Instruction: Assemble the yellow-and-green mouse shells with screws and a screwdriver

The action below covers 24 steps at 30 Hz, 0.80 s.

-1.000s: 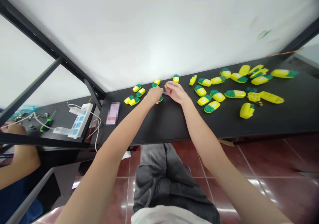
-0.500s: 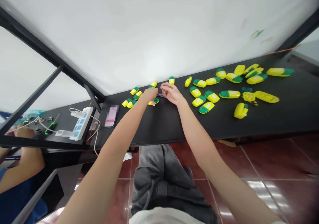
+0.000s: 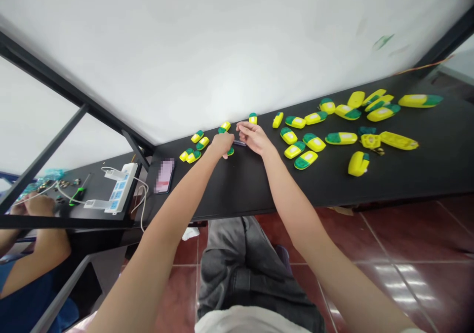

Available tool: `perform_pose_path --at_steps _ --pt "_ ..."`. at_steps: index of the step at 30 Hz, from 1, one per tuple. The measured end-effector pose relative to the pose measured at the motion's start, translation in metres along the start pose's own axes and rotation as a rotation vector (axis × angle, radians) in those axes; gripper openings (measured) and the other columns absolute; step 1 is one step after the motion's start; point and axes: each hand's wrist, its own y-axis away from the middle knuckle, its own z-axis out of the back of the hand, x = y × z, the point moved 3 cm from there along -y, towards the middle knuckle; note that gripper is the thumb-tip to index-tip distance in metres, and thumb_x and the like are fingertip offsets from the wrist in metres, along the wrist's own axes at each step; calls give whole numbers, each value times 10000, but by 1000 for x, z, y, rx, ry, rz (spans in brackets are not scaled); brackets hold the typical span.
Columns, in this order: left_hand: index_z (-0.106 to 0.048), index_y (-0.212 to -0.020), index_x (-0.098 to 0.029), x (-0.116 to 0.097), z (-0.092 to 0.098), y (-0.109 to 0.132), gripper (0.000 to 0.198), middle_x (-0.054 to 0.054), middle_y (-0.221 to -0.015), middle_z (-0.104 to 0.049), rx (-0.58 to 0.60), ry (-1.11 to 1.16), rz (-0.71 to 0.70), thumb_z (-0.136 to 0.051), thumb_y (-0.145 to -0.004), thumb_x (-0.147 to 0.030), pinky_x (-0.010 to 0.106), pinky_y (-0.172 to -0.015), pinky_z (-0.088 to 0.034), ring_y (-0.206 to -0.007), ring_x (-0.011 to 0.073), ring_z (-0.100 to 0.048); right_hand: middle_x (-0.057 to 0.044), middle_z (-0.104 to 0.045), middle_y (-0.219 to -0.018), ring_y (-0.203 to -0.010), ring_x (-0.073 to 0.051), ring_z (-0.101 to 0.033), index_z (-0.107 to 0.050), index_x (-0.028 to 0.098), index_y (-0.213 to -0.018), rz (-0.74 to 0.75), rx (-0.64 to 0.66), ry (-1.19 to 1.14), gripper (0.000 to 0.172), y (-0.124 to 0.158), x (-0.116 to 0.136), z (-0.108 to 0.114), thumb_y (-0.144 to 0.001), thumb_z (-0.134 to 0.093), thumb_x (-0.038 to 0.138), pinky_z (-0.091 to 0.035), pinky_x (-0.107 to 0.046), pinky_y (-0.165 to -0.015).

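Note:
My left hand (image 3: pixel 222 144) and my right hand (image 3: pixel 252 137) meet over the black tabletop (image 3: pixel 296 185). A thin dark strip (image 3: pixel 240 143) lies between them, its near end in my left fingers and my right fingertips just above it. A yellow-and-green plastic capsule shell (image 3: pixel 230 151) lies partly hidden under my left hand. Several matching shells (image 3: pixel 196 150) lie to the left of my hands. Many more, some split into yellow halves (image 3: pixel 399 140), are spread to the right. Whether my right hand grips the strip is hidden.
A pixelated phone (image 3: pixel 165 175) lies at the table's left end. Beyond it, on a lower black table (image 3: pixel 96 185), are a white power strip (image 3: pixel 120 187) and a green-handled screwdriver (image 3: pixel 78 194). A co-worker's hand (image 3: pixel 33 204) works there. My jeans and red tiles lie below.
My hands stay together around the strip, with only small finger movement. The whole scene shifts slightly in view as my head turns. The co-worker's hand has moved a little.

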Motion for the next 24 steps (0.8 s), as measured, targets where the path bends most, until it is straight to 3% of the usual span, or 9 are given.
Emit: perform_pose_path --at_steps 3,7,14,17,20,24 --pt "-797 -1027 -154 6 -2 14 459 198 -1208 -768 -42 -10 45 -916 -614 8 534 -1106 -539 -1277 440 -696 37 -695 -823 -602 -62 -460 -716 227 -881 9 1 8 523 0 0 -4 -541 -1014 492 -367 -232 -524" --pt "-794 -1003 -186 15 -3 24 425 127 -1135 -779 -99 76 46 -927 -629 -35 464 -1098 -537 -1258 395 -699 33 -696 -808 -594 -70 -441 -711 236 -877 32 -20 26 523 0 0 -6 -537 -1011 496 -369 -250 -533" --pt "-789 -859 -192 44 -17 38 298 85 -1017 -762 -317 469 -9 -900 -620 -52 442 -1133 -492 -1210 346 -688 18 -708 -819 -598 -79 -438 -704 245 -875 98 -58 33 517 -2 3 -5 -565 -1004 530 -369 -267 -549" --pt "-804 -931 -163 62 -30 46 277 97 -1020 -765 -440 719 -7 -902 -672 -169 465 -1054 -551 -1083 316 -721 15 -701 -798 -589 -75 -435 -712 241 -863 115 -47 46 487 -2 3 -7 -596 -994 534 -357 -264 -546" --pt "-799 -1085 -139 78 -48 49 412 115 -1060 -786 -552 1009 -1 -872 -750 -367 480 -1007 -587 -1077 305 -733 11 -697 -780 -578 -71 -424 -733 233 -840 104 -30 75 491 -1 2 -10 -581 -998 555 -356 -267 -549" --pt "-806 -1106 -149 88 -72 46 616 124 -1119 -808 -591 1339 -64 -905 -675 -577 499 -1057 -571 -1114 310 -739 3 -696 -805 -600 -79 -443 -763 231 -827 47 1 136 470 2 -7 -16 -588 -996 562 -367 -274 -564"
